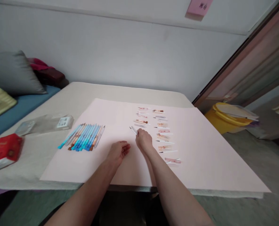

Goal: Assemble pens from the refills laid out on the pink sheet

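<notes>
My right hand (144,140) is closed on a thin white pen refill (133,129) whose tip points up-left over the pink sheet (200,150). My left hand (118,151) rests on the sheet just left of it, fingers loosely curled, holding nothing that I can see. A row of several blue and brown pens (84,137) lies side by side to the left. To the right of my right hand lie two columns of several small pen parts (161,131), short pinkish pieces each with a thin white refill.
The pink sheet covers a beige table (59,103). A clear plastic packet (45,124) and a red-and-white pack (2,152) lie at the table's left. A grey cushion (12,73) sits on a blue bench behind. A yellow bucket (224,117) stands at the right.
</notes>
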{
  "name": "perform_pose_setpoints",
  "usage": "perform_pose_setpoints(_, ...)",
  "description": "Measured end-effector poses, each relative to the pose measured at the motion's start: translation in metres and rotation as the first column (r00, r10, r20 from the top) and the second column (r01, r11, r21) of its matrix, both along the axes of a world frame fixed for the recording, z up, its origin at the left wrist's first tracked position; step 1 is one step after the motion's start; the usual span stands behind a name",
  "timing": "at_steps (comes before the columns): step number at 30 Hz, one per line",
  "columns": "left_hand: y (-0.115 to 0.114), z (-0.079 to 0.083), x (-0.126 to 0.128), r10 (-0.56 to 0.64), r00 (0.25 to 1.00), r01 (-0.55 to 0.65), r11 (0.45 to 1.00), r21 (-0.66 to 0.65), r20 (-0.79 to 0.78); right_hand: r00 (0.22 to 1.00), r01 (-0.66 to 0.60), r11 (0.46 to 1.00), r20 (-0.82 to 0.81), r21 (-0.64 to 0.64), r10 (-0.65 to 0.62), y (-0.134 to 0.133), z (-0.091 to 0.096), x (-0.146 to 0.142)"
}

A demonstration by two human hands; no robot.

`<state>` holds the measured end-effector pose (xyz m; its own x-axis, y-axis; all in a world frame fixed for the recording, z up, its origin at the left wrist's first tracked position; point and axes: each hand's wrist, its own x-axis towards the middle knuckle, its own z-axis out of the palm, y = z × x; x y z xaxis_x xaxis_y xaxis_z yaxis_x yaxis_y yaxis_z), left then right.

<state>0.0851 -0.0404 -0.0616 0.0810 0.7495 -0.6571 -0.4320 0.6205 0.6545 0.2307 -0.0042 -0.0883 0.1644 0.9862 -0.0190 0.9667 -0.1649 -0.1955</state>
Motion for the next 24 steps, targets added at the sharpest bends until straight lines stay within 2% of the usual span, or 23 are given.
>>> perform_pose_setpoints(7, 0.002, 0.0, -0.001, 0.067, 0.998, -0.066, 0.997, -0.041, 0.024, 0.99, -0.137, 0.99, -0.016, -0.024, 0.137, -0.004, 0.003, -0.002)
perform_pose_setpoints(12, 0.001, 0.002, -0.001, 0.171, 0.985, -0.17, 0.985, -0.037, 0.017, 0.97, -0.241, 0.969, -0.024, -0.055, 0.24, -0.011, 0.006, -0.008)
perform_pose_setpoints(16, -0.001, 0.005, -0.003, 0.221, 0.975, -0.221, 0.974, -0.047, 0.013, 0.971, -0.238, 0.97, -0.017, -0.046, 0.238, -0.012, 0.006, -0.017)
perform_pose_setpoints(24, -0.003, 0.007, -0.007, 0.232, 0.972, -0.23, 0.971, -0.066, 0.034, 0.963, -0.267, 0.963, -0.044, -0.036, 0.265, -0.016, 0.009, -0.037)
